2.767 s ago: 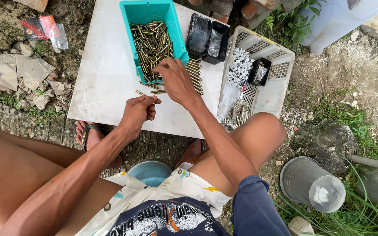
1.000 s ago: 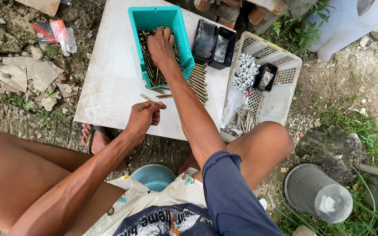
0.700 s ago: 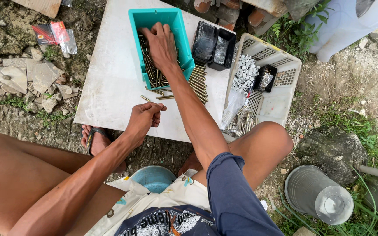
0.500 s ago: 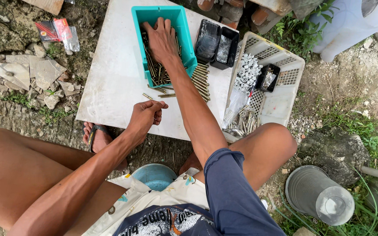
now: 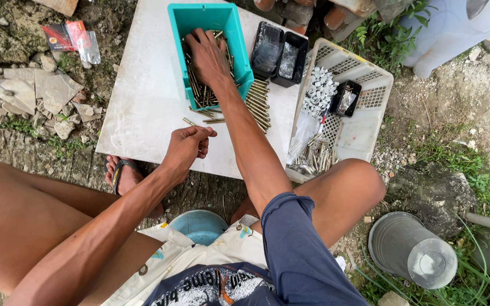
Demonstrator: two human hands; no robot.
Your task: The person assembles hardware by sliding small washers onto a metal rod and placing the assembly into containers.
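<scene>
Right hand: the right hand (image 5: 208, 56) is down inside the teal bin (image 5: 231, 34), palm down, fingers spread flat over the screws (image 5: 195, 90) in there; whether anything is pinched underneath, I cannot tell.
Left hand: the left hand (image 5: 187, 148) hovers at the near edge of the tabletop (image 5: 143, 102), fingers curled together in a loose fist; what sits in it, if anything, is hidden.
Screws: long brass-coloured ones fill the bin, a few loose screws (image 5: 202, 116) lie on the tabletop just in front of it, and a neat row (image 5: 258, 105) lies to the right of the bin, beside the forearm.
Black trays: two black trays (image 5: 279, 54) stand just right of the bin, touching each other.
Basket: a white basket (image 5: 364, 130) sits at the tabletop's right edge, holding pale small parts, a small black tray and more metal pieces.
Ground: a grey bucket (image 5: 409, 255) lies on its side at the right, a blue bowl (image 5: 199, 225) between the knees, a sandalled foot (image 5: 123, 173) under the tabletop's edge.
</scene>
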